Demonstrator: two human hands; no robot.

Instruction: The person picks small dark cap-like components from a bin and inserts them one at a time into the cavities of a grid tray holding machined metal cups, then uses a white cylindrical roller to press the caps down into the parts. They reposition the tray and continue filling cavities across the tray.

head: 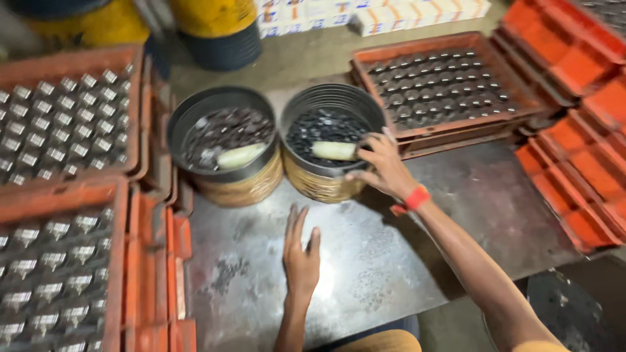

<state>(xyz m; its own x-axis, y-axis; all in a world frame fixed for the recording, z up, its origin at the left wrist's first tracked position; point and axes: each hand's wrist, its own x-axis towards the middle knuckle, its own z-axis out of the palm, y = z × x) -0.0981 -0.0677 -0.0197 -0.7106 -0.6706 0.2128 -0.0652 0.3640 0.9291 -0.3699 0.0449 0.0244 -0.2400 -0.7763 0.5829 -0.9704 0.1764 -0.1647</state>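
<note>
Flat on the dull metal tabletop (pixel 404 261), closest to us, the left hand (pixel 301 255) is resting with its fingers spread and together holding nothing, seemingly bracing the body while the other arm is stretching forward. Over at the right-hand round tin (pixel 326 179), the right hand (pixel 381 166) is reaching across the rim, its grip curling partly closed near a pale cylindrical piece (pixel 334 150) lying on the dark small parts inside; whether the fingertips are actually pinching anything I cannot tell through the blur. Sitting just beside it is the left tin (pixel 228 186), carrying its own pale piece (pixel 241 156) on a similar heap. Orange trays (pixel 130 261) of shiny metal parts are flanking the workspace on both sides, within easy reach.
</note>
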